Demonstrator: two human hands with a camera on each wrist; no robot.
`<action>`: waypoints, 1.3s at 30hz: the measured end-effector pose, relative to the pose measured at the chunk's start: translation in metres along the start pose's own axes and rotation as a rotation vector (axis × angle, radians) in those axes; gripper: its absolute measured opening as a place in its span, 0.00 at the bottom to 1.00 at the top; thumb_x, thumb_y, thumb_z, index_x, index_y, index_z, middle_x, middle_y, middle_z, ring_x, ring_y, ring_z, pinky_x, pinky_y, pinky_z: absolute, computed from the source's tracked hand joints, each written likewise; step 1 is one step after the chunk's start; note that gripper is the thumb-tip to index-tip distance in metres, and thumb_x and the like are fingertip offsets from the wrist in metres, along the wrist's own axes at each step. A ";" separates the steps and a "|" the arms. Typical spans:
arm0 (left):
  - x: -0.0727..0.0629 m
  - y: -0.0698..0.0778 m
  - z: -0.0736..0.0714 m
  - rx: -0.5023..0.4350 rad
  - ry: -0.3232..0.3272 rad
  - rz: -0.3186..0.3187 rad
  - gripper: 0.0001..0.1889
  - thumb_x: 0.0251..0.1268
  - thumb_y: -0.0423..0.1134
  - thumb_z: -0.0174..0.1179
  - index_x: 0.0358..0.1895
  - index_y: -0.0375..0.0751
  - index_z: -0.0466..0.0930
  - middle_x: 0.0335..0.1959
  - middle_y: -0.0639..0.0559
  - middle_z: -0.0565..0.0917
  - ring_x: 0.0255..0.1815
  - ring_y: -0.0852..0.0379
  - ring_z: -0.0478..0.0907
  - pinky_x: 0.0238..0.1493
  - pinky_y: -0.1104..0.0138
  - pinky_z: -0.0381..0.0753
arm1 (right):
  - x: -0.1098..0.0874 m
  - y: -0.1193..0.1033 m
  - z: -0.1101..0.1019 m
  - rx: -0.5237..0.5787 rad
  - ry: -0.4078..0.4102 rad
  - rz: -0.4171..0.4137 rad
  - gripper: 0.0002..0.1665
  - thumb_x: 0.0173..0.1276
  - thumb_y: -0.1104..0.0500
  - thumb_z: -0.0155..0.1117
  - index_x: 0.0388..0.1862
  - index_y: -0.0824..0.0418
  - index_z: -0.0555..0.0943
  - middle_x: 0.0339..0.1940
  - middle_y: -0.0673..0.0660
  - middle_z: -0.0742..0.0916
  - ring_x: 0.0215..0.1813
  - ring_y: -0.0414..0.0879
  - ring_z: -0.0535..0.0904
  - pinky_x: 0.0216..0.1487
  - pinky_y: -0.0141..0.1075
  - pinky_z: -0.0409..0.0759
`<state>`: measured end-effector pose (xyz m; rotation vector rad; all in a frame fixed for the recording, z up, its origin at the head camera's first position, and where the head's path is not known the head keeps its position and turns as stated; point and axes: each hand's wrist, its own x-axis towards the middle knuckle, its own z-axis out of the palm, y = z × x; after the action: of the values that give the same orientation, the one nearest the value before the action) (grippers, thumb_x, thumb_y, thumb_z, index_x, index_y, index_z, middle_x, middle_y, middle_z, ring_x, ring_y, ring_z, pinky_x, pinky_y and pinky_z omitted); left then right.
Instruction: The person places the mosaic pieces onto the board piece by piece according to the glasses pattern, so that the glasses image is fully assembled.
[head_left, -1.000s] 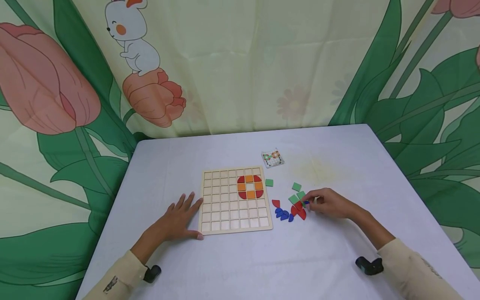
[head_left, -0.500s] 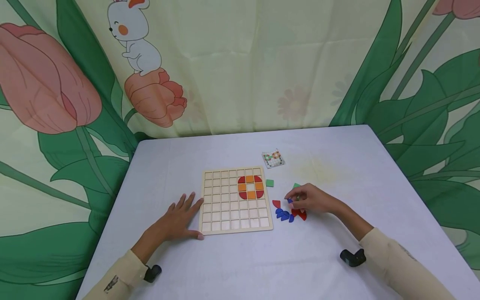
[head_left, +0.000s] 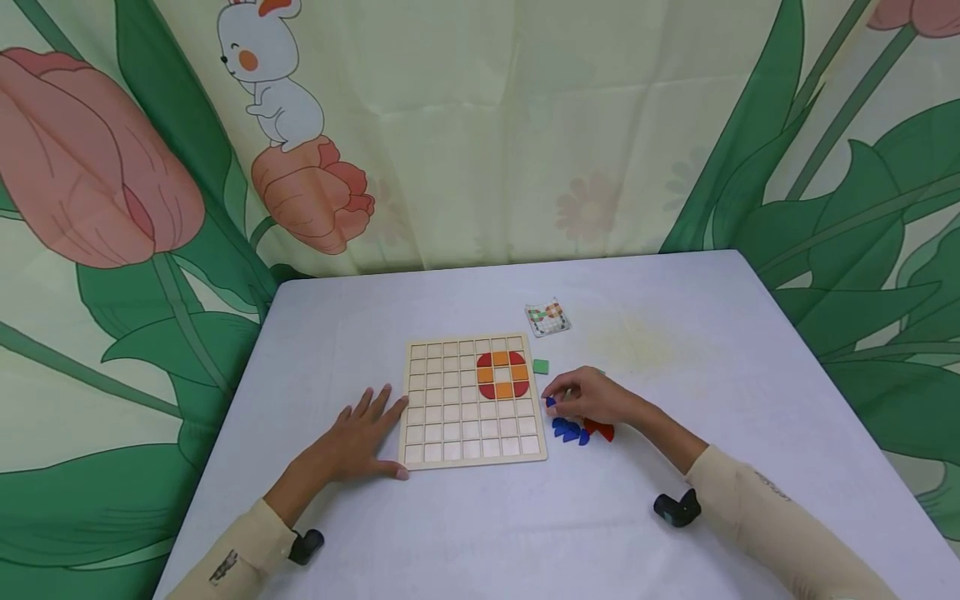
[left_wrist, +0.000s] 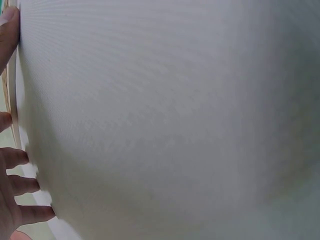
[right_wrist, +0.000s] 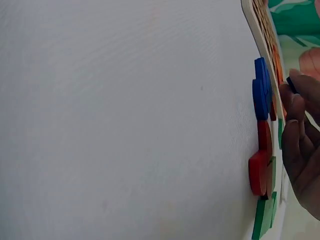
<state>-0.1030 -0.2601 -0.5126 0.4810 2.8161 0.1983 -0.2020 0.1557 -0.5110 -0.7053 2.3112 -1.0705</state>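
- Left hand: fingers and thumb spread, lying between eight and nine o'clock of the wooden grid board, index finger and thumb tips touching its edge.
- Right hand: thumb and finger pinch a blue piece just beside the board, at three o'clock.
- On the board, between one and two o'clock of its middle, red quarter-rounds and orange squares form a ring around a bare cell.
- Blue pieces and red pieces lie on the bench between three and four o'clock; the right hand partly hides the green pieces near them.
- One green square sits at two o'clock, just beside the board.
- A pattern card lies between one and two o'clock, beyond that square.
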 end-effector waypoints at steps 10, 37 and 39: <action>0.002 -0.001 0.004 0.009 -0.002 -0.020 0.63 0.44 0.79 0.63 0.81 0.48 0.52 0.82 0.36 0.50 0.81 0.30 0.45 0.70 0.31 0.56 | 0.017 -0.015 0.018 -0.055 0.044 -0.025 0.16 0.64 0.52 0.74 0.50 0.55 0.88 0.32 0.47 0.83 0.33 0.43 0.75 0.30 0.29 0.73; 0.001 -0.001 0.002 0.004 -0.003 -0.019 0.62 0.45 0.78 0.63 0.81 0.48 0.52 0.82 0.36 0.50 0.81 0.29 0.45 0.70 0.31 0.56 | 0.022 -0.025 0.021 -0.204 0.079 0.080 0.07 0.63 0.54 0.75 0.40 0.49 0.90 0.26 0.45 0.83 0.31 0.42 0.76 0.28 0.31 0.75; 0.001 -0.001 0.002 0.002 -0.004 -0.019 0.63 0.45 0.78 0.63 0.81 0.48 0.52 0.82 0.36 0.50 0.81 0.29 0.45 0.70 0.31 0.56 | 0.023 -0.027 0.021 -0.225 0.081 0.091 0.07 0.63 0.52 0.75 0.40 0.49 0.90 0.26 0.45 0.83 0.30 0.42 0.77 0.28 0.32 0.75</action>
<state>-0.1038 -0.2603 -0.5153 0.4543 2.8160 0.1906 -0.1994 0.1144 -0.5064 -0.6424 2.5343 -0.8202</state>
